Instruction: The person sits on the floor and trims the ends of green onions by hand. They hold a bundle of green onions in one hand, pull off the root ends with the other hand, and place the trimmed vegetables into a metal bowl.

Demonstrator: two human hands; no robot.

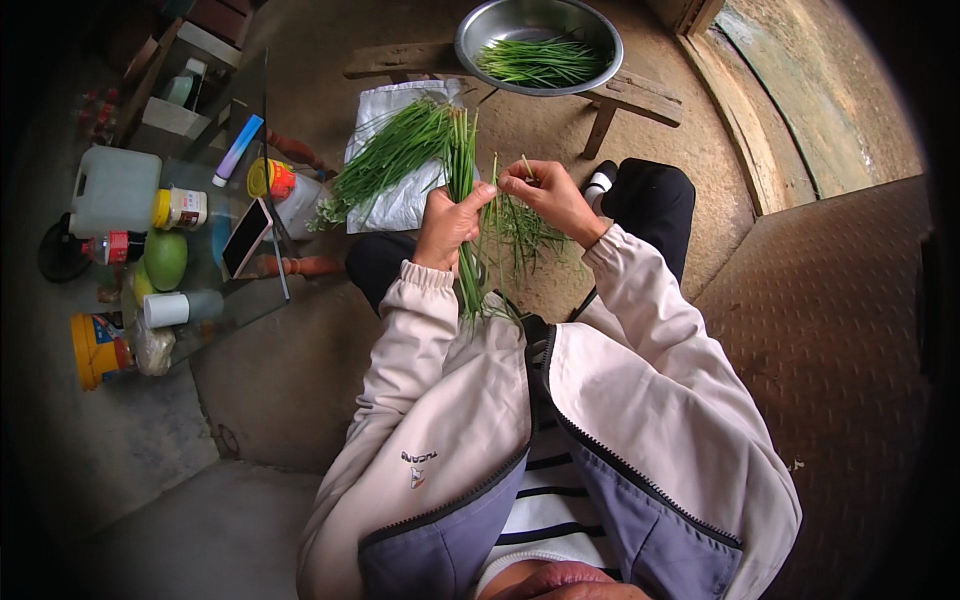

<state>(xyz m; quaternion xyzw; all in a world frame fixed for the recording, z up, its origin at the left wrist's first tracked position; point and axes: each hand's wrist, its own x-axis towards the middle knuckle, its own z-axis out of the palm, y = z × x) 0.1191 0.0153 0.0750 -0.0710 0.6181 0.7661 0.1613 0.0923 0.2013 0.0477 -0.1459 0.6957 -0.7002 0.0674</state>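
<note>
My left hand (450, 221) is closed round an upright bunch of long green stalks, likely garlic chives (463, 157), with pale cut ends at the top. Just to its right, my right hand (547, 191) pinches a thin green stalk between thumb and fingers. A larger heap of the greens (397, 146) lies on a white woven sack (390, 210) on the floor, with small white flowers at its lower left. Loose green scraps (525, 236) are scattered on the ground below my right hand. More greens (540, 64) lie in a steel basin (480, 22).
The basin stands on a low wooden bench (637, 97) ahead. At left, a glass-topped table (255, 307) holds a phone (247, 236), a tube, jars and bottles. A wooden door sill (720, 120) and a ridged metal sheet (825, 315) are on the right.
</note>
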